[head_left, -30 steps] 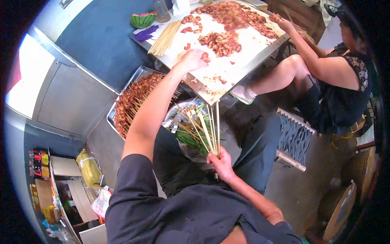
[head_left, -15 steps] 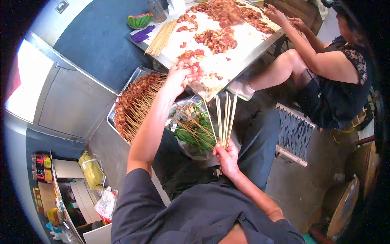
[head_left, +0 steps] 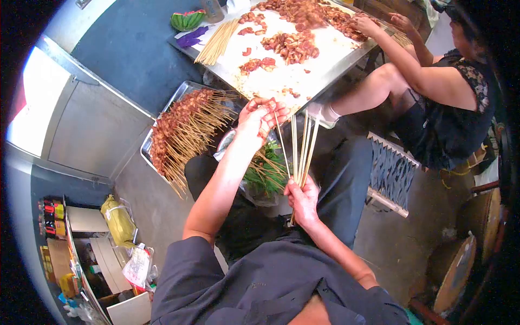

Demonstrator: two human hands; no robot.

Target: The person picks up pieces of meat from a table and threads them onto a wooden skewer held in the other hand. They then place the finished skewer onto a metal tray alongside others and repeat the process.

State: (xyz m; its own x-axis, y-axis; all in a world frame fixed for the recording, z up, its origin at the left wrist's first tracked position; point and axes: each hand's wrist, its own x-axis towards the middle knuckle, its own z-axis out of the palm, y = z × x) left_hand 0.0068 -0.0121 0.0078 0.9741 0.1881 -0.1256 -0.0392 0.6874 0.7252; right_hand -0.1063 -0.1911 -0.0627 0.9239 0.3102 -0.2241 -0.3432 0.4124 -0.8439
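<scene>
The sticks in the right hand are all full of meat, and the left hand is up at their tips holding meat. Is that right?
Not quite. The head view shows the sticks in the right hand are bare wood, not full of meat. The left hand is indeed up at their tips, holding meat.

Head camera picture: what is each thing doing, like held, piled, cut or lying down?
left hand, closed on meat pieces
right hand, gripping bare skewers, upright
tray, piled with loaded skewers
table, strewn with raw chunks
watermelon, cut open
</scene>
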